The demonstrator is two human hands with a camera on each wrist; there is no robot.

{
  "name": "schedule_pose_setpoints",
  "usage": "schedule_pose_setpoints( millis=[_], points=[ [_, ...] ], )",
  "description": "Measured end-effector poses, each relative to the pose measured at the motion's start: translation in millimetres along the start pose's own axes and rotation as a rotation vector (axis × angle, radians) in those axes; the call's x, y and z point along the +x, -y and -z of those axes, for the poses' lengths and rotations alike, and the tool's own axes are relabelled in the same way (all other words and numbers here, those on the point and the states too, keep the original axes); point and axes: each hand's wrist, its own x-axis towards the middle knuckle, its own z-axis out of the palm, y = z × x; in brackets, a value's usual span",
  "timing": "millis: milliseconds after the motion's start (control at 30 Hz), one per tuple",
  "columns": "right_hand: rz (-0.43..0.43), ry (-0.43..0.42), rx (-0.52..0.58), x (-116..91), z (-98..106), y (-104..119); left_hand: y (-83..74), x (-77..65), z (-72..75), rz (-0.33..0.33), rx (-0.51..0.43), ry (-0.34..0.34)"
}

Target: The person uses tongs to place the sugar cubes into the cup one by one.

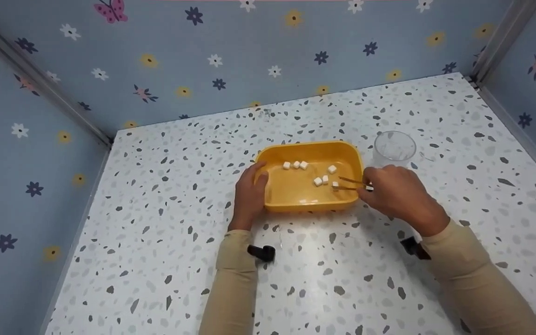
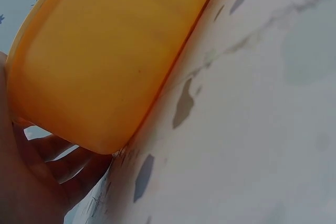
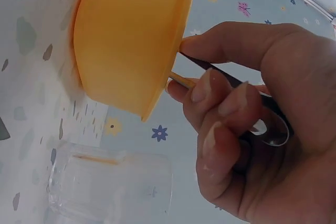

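A yellow plastic basin with small white cubes inside sits on the table. My left hand holds its left end, the thumb at the rim; in the left wrist view the fingers curl around the end of the basin's wall. My right hand pinches metal tweezers over the right rim, their looped end showing near the palm. The two tips stand apart inside the basin, the nearer one right at a white cube.
A clear cup stands just beyond my right hand, close to the basin's right end. Behind the speckled table rises a blue flowered panel, with more panels at both sides.
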Motion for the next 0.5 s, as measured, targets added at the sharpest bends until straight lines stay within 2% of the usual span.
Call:
schedule_pose_setpoints(
  millis=[500],
  points=[
    [0.047,-0.008,-0.028,3.6,-2.8,3.5,0.3,1.0,-0.3,-0.006,0.024,-0.007]
  ],
)
